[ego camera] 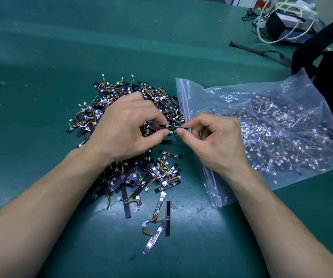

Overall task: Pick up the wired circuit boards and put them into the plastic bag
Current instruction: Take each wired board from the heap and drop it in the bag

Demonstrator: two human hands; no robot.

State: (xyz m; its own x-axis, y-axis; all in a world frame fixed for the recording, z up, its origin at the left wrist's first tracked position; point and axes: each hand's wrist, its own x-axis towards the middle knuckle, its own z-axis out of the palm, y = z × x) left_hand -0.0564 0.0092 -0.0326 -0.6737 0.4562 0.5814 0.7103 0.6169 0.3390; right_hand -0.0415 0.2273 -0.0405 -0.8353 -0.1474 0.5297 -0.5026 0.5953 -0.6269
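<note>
Item: held board (173,127). One wired circuit board, pinched at its left end by my left hand (125,125) and at its right end by my right hand (211,141), thumb and forefinger clamped on it from each side, the other fingers curled. It is lifted just off the heap, between my two hands; not yet bagged

Item: pile of wired circuit boards (161,175). Loose on the green mat (41,97), under and beyond my left hand and spreading back beneath my left wrist. Many pieces, tangled by their wires. To be bagged

Item: stray boards (168,217). A few apart from the heap, lying between my forearms, nearer to me than either hand. To be bagged

Item: plastic bag (183,93). Clear, zip-top, lying flat under and to the right of my right hand, its mouth edge running just beyond my right fingertips. Already holds a large quantity of boards, spread through most of it

Status, by my estimate: roughly half done or somewhat more; the bagged lot looks about as large as the loose one. Outstanding: the held board, the pile, the strays
</note>
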